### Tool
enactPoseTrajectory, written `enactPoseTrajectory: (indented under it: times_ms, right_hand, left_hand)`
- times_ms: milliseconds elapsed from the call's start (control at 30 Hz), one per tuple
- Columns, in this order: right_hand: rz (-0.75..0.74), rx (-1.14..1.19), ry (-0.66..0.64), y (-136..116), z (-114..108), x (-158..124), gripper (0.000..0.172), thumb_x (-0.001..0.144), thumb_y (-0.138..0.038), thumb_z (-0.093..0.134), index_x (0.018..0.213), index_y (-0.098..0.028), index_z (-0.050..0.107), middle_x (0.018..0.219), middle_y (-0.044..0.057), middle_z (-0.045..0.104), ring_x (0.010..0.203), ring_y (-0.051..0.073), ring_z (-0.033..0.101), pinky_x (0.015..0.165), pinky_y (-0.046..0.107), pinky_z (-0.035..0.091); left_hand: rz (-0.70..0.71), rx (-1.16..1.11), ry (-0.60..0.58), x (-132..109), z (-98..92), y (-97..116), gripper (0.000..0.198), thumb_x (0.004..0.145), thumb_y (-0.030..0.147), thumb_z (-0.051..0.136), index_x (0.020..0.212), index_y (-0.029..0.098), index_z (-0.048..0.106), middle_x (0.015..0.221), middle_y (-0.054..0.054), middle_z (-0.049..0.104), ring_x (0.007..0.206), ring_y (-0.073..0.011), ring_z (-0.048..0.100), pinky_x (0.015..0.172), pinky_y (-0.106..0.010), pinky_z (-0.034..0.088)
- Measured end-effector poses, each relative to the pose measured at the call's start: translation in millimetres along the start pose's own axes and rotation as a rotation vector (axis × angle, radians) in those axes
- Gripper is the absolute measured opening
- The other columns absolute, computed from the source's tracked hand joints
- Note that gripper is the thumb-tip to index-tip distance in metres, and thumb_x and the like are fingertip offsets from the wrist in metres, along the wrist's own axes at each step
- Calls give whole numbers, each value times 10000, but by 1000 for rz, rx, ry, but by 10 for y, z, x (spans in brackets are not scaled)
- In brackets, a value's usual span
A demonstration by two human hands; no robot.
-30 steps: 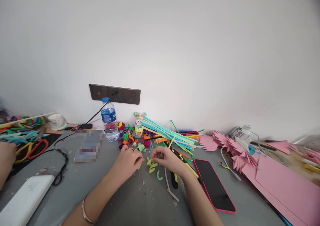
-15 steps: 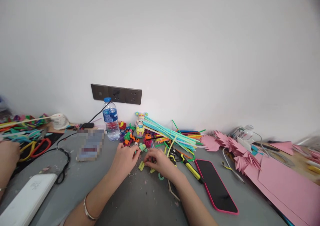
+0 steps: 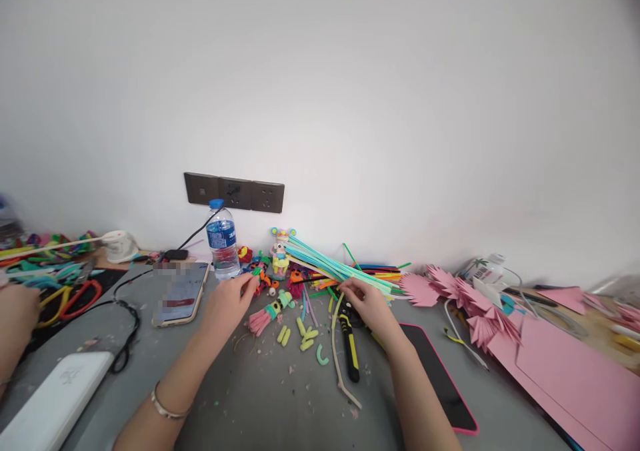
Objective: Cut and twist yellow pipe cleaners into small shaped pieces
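My left hand (image 3: 231, 299) is closed at the fingertips beside the colourful small figures (image 3: 269, 282); what it pinches, if anything, I cannot make out. My right hand (image 3: 369, 306) pinches the upper end of a pale yellow pipe cleaner (image 3: 336, 344), which trails down the table. Between my hands lies a small doll (image 3: 273, 312) with a green head and pink strands. Several short yellow-green pieces (image 3: 307, 336) and a curved mint-green piece (image 3: 323, 354) lie in front of it. Under my right hand are pliers with black and yellow handles (image 3: 353, 354).
A water bottle (image 3: 223, 241) stands near the wall, with a phone (image 3: 185, 294) to its left. A pink-cased phone (image 3: 440, 378) lies under my right forearm. Pipe cleaners (image 3: 340, 264) are heaped behind; pink paper (image 3: 565, 364) lies right. Another person's hand (image 3: 20, 311) is at far left.
Both hands have moved apart, the left leftward and the right rightward and up. The doll now lies uncovered on the table. The pliers' handle has shifted, and the left phone's screen is lit.
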State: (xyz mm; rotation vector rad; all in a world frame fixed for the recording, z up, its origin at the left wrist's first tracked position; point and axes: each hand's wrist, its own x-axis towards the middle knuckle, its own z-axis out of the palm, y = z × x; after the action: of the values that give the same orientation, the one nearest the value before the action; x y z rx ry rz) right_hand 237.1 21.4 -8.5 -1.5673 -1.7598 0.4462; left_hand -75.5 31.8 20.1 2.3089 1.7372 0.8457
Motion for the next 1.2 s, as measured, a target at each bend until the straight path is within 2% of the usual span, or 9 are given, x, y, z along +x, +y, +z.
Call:
enactPoseTrajectory:
  times_ms: [133,200,367,600,733,900,1033,1200]
  right_hand:
    - [15,-69,-40,128,-49,-15,222,848,-303,480,826,-179,663,730,43,653,628,194,562,599,294,417]
    - [12,-109,-45,133,-4,-22,226,841,-280,471,848,-183,674,774,52,670,660,201,584,626,303,434]
    - [8,-179,8,94,181,-13,185,806,-270,510,731,-200,663,693,35,615,633,205,572,620,305,423]
    - [77,-210,112,116,307,27,207,774,-281,578,592,-209,510,614,30,580,592,205,560,576,288,380]
    - [123,-202,167,137,318,38,245,712,-290,656,599,-222,449,580,-3,560,551,189,543,536,263,348]
    - [189,-217,285,156,353,28,245,729,-306,634,634,-231,421,553,-17,511,519,188,505,509,259,277]
    - [184,-179,312,163,367,25,199,715,-264,624,607,-221,462,542,-16,506,505,171,484,509,257,258]
    - [114,-46,292,104,275,43,308,809,-379,539,570,-222,426,499,-30,450,471,150,429,496,261,256]
  left_hand:
    - [26,-103,-21,-47,69,110,413,956,386,341,763,199,654,590,-27,653,534,-175,583,504,-244,308]
    - [38,-131,-51,-96,112,202,434,968,389,321,771,201,660,526,-14,617,508,-173,577,494,-241,303]
    - [124,-198,-93,-187,204,347,454,977,382,319,723,198,649,502,-4,608,465,-154,565,482,-228,318]
    - [122,-228,-119,-207,224,368,478,978,399,301,767,189,675,497,3,612,449,-149,550,489,-223,329]
    - [63,-209,-113,-217,221,387,498,975,413,286,757,183,671,456,7,562,412,-149,508,458,-230,289]
    - [33,-231,-82,-223,234,385,507,972,425,277,740,189,660,442,10,536,416,-153,503,453,-231,283]
    - [54,-233,-76,-226,270,376,501,970,427,283,748,194,667,467,4,554,446,-159,522,473,-234,287]
    - [52,-251,-114,-236,270,396,481,964,435,284,765,200,654,490,7,537,459,-161,506,498,-242,293]
